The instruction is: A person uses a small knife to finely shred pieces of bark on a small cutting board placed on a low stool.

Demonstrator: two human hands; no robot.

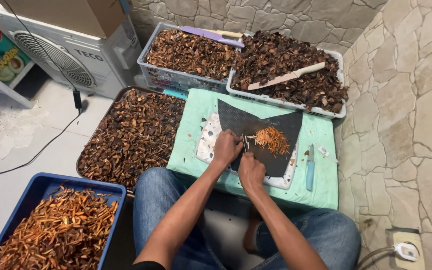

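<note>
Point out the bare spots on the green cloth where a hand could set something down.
The green cloth is bare along its near edge, below the speckled board, and at its right strip beyond the blue knife. The top left corner by the round tray is free too. The black mat is crowded: both hands and orange strips.

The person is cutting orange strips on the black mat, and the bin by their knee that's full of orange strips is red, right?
Not quite. The bin by the knee, full of orange strips, is blue, not red, as the head view shows. The rest holds: the left hand and right hand work on the black mat beside a small pile of cut strips.
</note>
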